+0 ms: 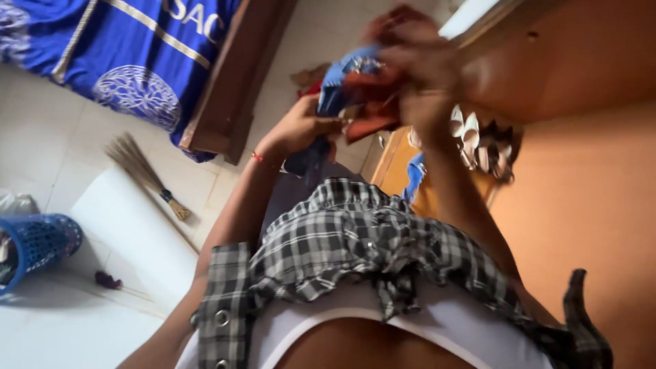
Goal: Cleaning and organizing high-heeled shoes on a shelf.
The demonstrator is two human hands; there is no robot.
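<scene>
Closest to the lens is the person's own black-and-white checked shirt, knotted at the waist over a white top, with metal eyelets on the short sleeve at the left. Both forearms reach up and away from it. The left hand, a thin red band at its wrist, is curled shut on the lower edge of a bundle of blue and red cloth, which is held up in the air in front of the body, above a small wooden piece of furniture. The right hand is badly blurred; it lies against the top and right side of the same bundle, but I cannot tell whether its fingers are closed on it or only pressed to it. Just right of the hands, pale shoes sit against the orange wall. On the tiled floor to the left lie a short grass broom and, further left, a blue plastic basket. A blue patterned bedspread hangs over a wooden bed frame at the top
</scene>
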